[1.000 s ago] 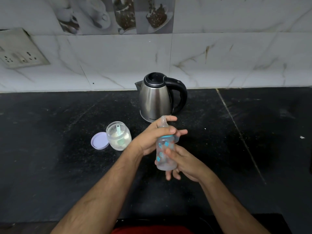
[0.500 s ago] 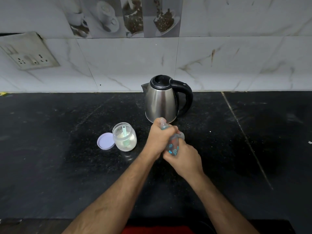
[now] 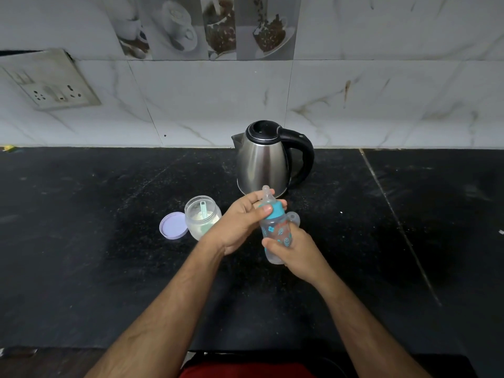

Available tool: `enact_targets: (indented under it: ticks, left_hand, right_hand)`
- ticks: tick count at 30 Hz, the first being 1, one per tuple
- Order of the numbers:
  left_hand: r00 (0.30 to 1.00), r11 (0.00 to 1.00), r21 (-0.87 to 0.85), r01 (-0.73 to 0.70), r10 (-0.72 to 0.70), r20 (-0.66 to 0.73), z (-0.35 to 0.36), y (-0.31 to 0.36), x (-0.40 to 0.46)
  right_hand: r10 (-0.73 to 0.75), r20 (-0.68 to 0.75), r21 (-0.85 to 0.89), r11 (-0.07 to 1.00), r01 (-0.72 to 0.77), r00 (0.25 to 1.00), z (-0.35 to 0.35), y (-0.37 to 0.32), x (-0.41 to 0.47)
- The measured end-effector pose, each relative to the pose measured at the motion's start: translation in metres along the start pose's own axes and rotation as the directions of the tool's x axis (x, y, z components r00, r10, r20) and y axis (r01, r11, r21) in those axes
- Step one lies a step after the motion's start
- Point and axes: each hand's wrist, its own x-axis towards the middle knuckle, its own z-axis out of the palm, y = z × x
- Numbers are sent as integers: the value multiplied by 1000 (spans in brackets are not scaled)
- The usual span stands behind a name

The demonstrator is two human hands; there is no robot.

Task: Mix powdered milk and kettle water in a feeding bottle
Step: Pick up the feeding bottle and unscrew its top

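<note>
so: one feeding bottle (image 3: 276, 236), one kettle (image 3: 263, 162), one milk powder jar (image 3: 202, 221), one lid (image 3: 173, 225). bottle clear, teal collar and prints, tilted above bench (image 3: 81, 241). left hand (image 3: 240, 225) pinches collar, right hand (image 3: 297, 252) grips body.

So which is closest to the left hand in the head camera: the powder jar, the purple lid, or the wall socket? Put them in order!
From the left hand:
1. Powder jar, just to its left.
2. Purple lid, lying beyond the jar, farther left.
3. Wall socket, high on the far left wall.

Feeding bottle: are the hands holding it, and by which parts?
Yes. The left hand grips the teal collar below the teat; the right hand grips the lower body of the feeding bottle.
</note>
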Motion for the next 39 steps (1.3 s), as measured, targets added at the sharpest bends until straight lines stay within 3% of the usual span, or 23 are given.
enact_targets:
  ticks: [4, 6, 11, 16, 19, 27, 35, 39]
  left_hand:
    - [976, 989, 141, -45, 74, -207, 17, -3, 0]
    - [954, 983, 178, -36, 87, -286, 26, -5, 0]
    - [965, 981, 196, 3, 48, -256, 32, -5, -4]
    - [992, 998, 60, 23, -15, -124, 17, -4, -14]
    - [996, 992, 124, -3, 14, -90, 5, -8, -19]
    - [958, 982, 182, -59, 107, -267, 24, -9, -20]
    - [985, 994, 90, -63, 77, -157, 19, -11, -31]
    - [976, 989, 136, -63, 90, -196, 10, -16, -35]
  right_hand:
    - [-35, -214, -325, 945, -37, 976, 6, -4, -5]
    - [-57, -228, -390, 920, -38, 972, 10, -6, -7]
    - [-28, -173, -307, 951, -27, 985, 12, -7, -8]
    - [14, -139, -246, 968, -48, 990, 6, 0, -7]
    - [45, -96, -216, 974, -64, 994, 4, 2, -6]
    - [-28, -106, -119, 993, 15, 994, 20, -1, -12]
    - [-5, -135, -154, 988, -16, 991, 16, 5, -8]
    - [16, -131, -166, 985, -38, 991, 14, 12, -5]
